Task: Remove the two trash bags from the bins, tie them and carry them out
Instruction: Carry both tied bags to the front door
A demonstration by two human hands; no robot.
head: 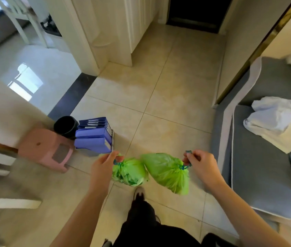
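The person stands on a beige tiled floor [159, 90] and looks down at both arms stretched forward. The left hand [103, 164] is closed around the blue drawstring of the left trash bag [129, 172], a small green bundle cinched at its neck that hangs just in front of the fingers. The right hand [201, 164] is pinched shut on the blue drawstring of the right trash bag [168, 171], a slightly longer green bundle, also gathered tight at the top. The two bags hang side by side between the hands, touching or nearly touching at the middle, above the floor and just ahead of the person's shoe [139, 192], which shows at 6 o'clock from them.

At 10 o'clock from the bags a black bin [66, 127] stands on the floor with no liner visible inside. Just beside it, toward 3 o'clock, sits a stack of purple-blue file folders [94, 137], and at 7 o'clock from the bin a pink plastic stool [45, 151] touches or nearly touches it. At 3 o'clock from the bags a grey cushioned sofa [258, 166] runs along the right edge, carrying a crumpled white plastic bag [276, 122]. At 12 o'clock, far down the hall, is a dark doorway [194, 13], with white cabinet panels [119, 29] to its left.
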